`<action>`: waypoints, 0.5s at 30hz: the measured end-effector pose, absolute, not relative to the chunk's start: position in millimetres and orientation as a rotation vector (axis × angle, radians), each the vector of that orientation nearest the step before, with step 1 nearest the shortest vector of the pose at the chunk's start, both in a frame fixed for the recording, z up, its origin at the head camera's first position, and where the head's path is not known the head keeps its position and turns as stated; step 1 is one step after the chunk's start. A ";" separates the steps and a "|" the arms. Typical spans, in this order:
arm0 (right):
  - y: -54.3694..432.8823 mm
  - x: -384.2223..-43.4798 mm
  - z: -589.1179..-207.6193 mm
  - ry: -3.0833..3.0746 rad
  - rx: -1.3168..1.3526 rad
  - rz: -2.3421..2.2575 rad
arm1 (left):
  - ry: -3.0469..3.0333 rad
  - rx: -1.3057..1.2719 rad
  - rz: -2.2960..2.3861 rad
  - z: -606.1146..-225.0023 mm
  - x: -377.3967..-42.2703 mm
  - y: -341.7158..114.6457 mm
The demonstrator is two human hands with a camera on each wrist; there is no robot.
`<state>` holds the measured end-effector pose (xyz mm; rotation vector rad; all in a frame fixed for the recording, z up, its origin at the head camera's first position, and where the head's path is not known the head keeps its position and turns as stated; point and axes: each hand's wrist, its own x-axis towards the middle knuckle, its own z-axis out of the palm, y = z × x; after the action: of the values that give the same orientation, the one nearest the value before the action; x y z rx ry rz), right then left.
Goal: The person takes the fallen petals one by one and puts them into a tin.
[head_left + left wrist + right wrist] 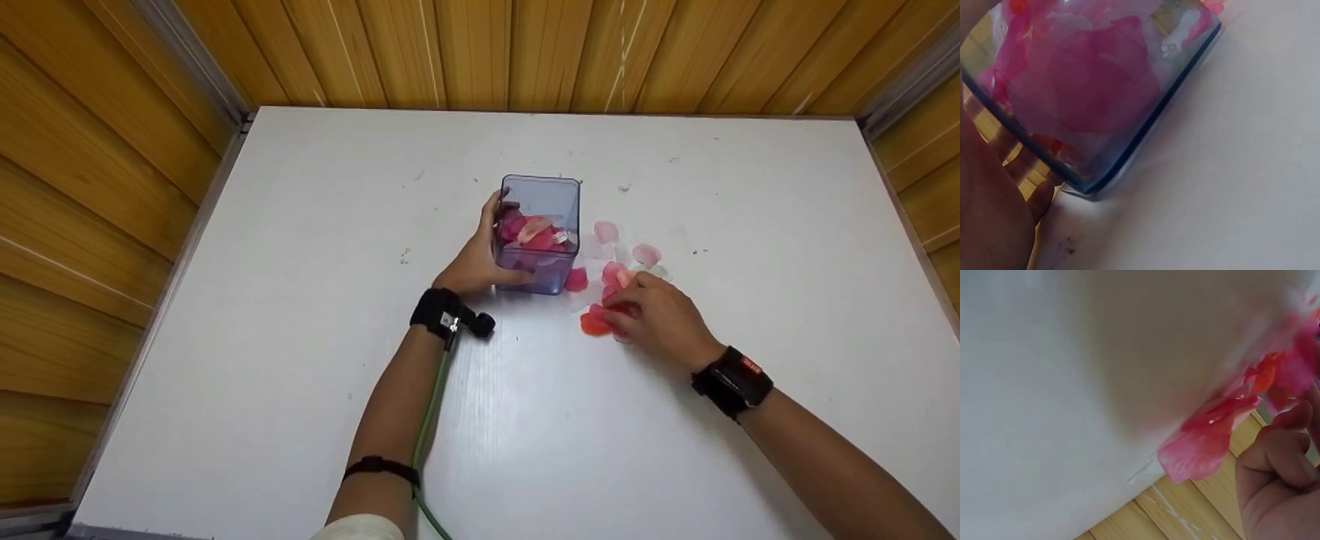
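My left hand (474, 259) grips a clear bluish plastic container (555, 279) by its left side, fingers behind and thumb across the front. Inside it lies a heap of pink, magenta and pale artificial petals (536, 234), also visible through the wall in the left wrist view. To the right of the container, my right hand (670, 319) pinches some petals (613, 294) with bent fingers and thumb. Pink and orange-red petals (1202, 444) show by its fingertips in the right wrist view. How many petals it holds is hidden.
Loose petals lie on the white table (247, 315) beside the container, among them a pale pink petal (606, 232), a magenta petal (576, 280) and an orange petal (595, 324). Yellow wood-look panels (480, 52) border the table. A green cable (431, 420) runs along the left forearm.
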<state>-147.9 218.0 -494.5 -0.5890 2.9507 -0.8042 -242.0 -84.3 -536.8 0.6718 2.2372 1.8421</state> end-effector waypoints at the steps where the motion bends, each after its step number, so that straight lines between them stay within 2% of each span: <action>1: 218.5 -148.3 -492.0 2.953 -0.591 -0.824 | 2.234 0.668 1.843 -536.6 -241.8 -84.2; 8: 220.3 -152.6 -460.6 2.990 -0.563 -0.968 | 2.236 0.657 1.830 -536.7 -241.2 -84.2; 15: 203.3 -171.8 -419.8 3.083 -0.569 -1.155 | 2.241 0.663 1.848 -539.8 -242.2 -85.0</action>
<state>-171.8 203.3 -419.8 -0.5688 3.0835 -1.1554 -242.2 -85.0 -539.8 0.6632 2.2407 1.8484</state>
